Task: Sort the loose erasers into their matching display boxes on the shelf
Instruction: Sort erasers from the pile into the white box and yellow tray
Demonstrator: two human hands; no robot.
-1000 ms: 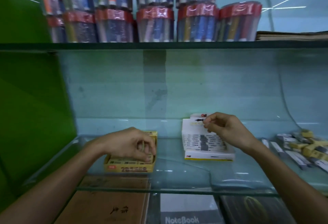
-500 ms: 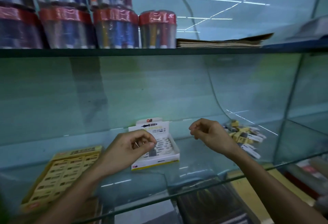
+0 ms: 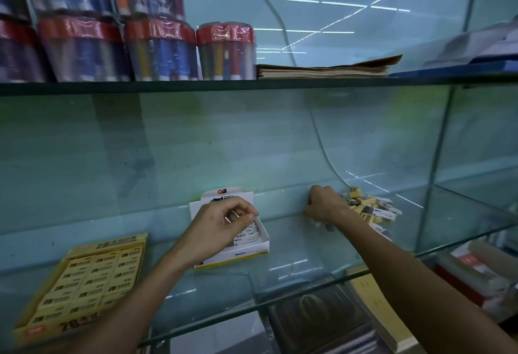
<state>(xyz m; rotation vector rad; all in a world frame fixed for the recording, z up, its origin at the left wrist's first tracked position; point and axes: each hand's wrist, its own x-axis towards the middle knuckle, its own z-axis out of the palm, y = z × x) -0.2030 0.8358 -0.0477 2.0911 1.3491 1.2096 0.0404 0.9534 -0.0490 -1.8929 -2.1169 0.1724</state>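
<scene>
Glass shelf w/ two display boxes and a loose pile. Left hand hovers over the white box, fingers curled, thumb and forefinger tips pinched close together; can't tell if anything is held between them, too small/blurred. White box sits mid-shelf, back flap upright against the rear wall, rows of white erasers inside, partly hidden by the hand. Right hand is well to the right of that box, knuckles up, fingers bent down onto the shelf at the left edge of the eraser pile; a grey-ish eraser shows just below the wrist, touching or nearly so. Whether the right grip has closed on an eraser can't be told, as the fingertips are hidden under the hand. Pile is a mix of yellow and white/dark pieces, heaped at the back of the shelf, near the glass side panel. Yellow box lies at front left, tilted, full of yellow erasers in rows, its near end beside the left forearm, apart from both hands. Upper shelf: shrink-wrapped pen tubs at left, a flat stack of brown paper beside them. Notebooks show through the glass on the shelf below.
</scene>
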